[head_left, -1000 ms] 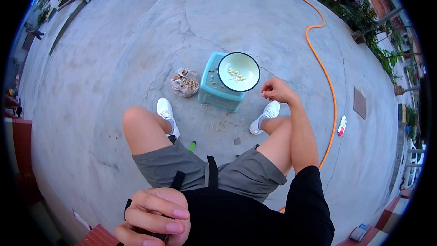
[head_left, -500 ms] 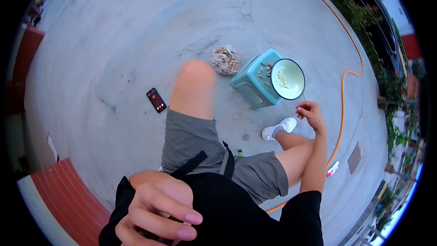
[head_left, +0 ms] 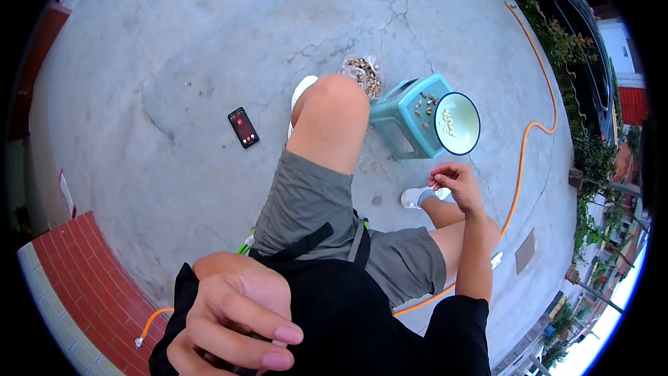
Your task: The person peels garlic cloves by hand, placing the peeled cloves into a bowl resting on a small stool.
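Note:
My left hand (head_left: pixel 240 313) is close to the camera, in front of my black shirt, with its fingers curled. What it may hold is hidden. Below the bowl in view, my right hand (head_left: pixel 456 185) has its fingertips pressed together, and I cannot make out anything in them. A pale green bowl (head_left: pixel 467 132) with a dark rim sits at the right edge of a teal plastic stool (head_left: pixel 401 129) and holds several small cream-coloured pieces (head_left: pixel 448 123). Small brown pieces (head_left: pixel 425 106), perhaps nuts, lie on the stool top beside the bowl.
A clear plastic bag (head_left: pixel 364 73) of similar brown pieces stands on the concrete floor behind my knee. A phone (head_left: pixel 243 128) with its screen lit lies to the left. An orange hose (head_left: pixel 523 160) runs along the right. A red brick edge (head_left: pixel 90 272) is at lower left.
The view has shifted, and my raised knee now partly covers the bag. My right hand has moved slightly left relative to the bowl. My left hand stays curled.

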### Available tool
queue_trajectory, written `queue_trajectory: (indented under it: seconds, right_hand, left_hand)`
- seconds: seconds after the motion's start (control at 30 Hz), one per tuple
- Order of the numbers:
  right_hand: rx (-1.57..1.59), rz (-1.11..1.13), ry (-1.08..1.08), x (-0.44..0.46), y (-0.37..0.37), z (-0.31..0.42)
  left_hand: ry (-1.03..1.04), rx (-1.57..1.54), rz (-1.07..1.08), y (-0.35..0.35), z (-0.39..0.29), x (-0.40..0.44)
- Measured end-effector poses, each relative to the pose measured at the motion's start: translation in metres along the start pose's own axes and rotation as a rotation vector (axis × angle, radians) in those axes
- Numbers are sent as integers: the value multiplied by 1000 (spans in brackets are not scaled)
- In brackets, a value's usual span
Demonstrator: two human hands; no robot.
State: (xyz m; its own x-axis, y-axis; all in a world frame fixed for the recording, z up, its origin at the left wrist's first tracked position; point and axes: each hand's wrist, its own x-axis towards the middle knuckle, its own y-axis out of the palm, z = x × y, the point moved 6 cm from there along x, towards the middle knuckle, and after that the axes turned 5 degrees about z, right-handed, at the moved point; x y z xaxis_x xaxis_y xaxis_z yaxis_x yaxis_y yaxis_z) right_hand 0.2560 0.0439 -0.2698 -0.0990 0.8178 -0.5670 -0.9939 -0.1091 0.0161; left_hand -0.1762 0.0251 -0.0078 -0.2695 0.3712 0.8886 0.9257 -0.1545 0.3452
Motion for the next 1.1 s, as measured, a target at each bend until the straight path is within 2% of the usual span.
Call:
queue_trajectory:
  seconds: [0.03,0.07,0.13,0.17,0.2,0.23,0.27,0.33,0.37,0.4,0.43,0.53,0.57,0.7,0.73,0.93,0.97,1.0,1.07,1.1]
  right_hand:
    - [9,21,16,0,7,-5]
    - [21,39,45,0,15,-10]
    - [14,64,64,0,24,-19]
    - [7,86,80,-1,28,-23]
    - [12,91,86,-3,33,-24]
    - [13,91,86,-3,35,-25]
    - [21,99,105,-4,37,-28]
    - [34,102,125,-7,41,-31]
    - [43,87,135,-8,43,-30]
    - [52,73,143,-10,42,-31]
    - [55,69,142,-10,41,-33]
    - [34,83,130,-9,39,-40]
    - [34,75,128,-9,39,-41]
    - [-2,83,84,-5,36,-49]
    - [1,81,82,-4,36,-53]
    - [53,19,62,-2,36,-58]
    - [0,40,66,-1,37,-57]
    - [-53,52,70,-2,36,-54]
    - [-33,60,46,1,32,-67]
    - [-18,93,27,4,31,-72]
  left_hand:
    - [294,-225,-141,-3,4,-6]
    - [290,-222,-143,-5,1,-7]
    - [281,-238,-159,-13,-14,-6]
    - [-23,-32,-37,-8,-10,-2]
    - [-24,-31,-37,-1,4,2]
    - [403,-329,-187,0,10,0]
    - [401,-330,-187,-2,5,-1]
    - [373,-334,-170,-12,-16,-4]
    - [-76,-36,2,-6,-8,-1]
    - [-77,-41,3,5,8,3]
    - [431,-381,-219,9,11,4]
    - [488,-383,-197,-13,-10,-7]
    - [37,-44,47,-6,-3,-4]
    - [-54,18,26,10,6,-1]
    - [323,-276,-173,9,9,-4]
    - [420,-422,-235,8,-10,5]
    - [-141,-4,78,18,2,9]
    - [-133,-30,79,20,-1,12]
    - [-342,-44,228,37,9,23]
    - [-321,-78,235,47,7,29]
